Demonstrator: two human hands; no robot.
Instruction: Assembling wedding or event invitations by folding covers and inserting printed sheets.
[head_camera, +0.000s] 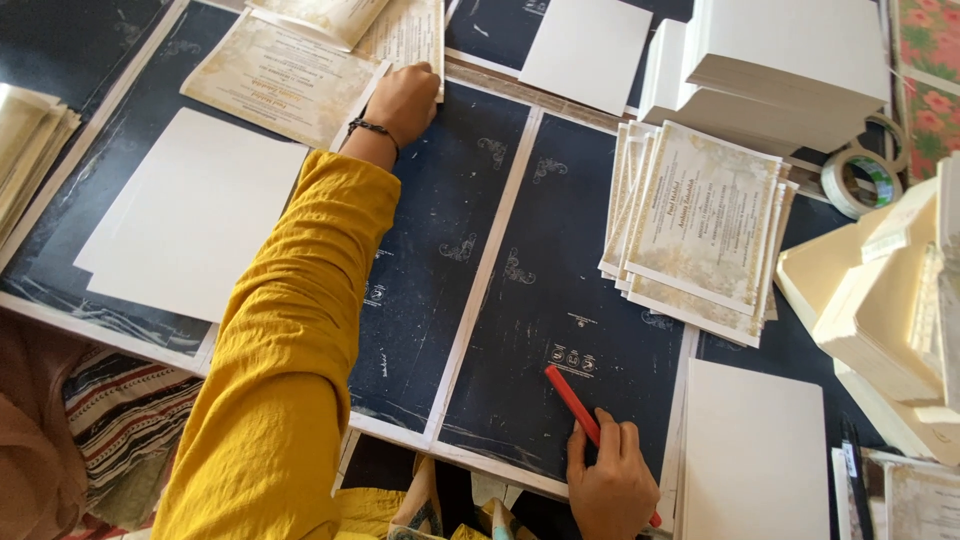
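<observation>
We're reaching out with our left hand, pinching a printed card up top, while our right hand is gripping a red pencil – one card stack is sitting done, blank sheets waiting.

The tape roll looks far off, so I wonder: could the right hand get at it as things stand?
Probably not freely: the right hand grips a red pen, and a card stack lies between.

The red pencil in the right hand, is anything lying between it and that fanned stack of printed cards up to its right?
Nothing visible does. From the red pencil in the right hand up to the printed cards, only bare dark sheet shows.
</observation>
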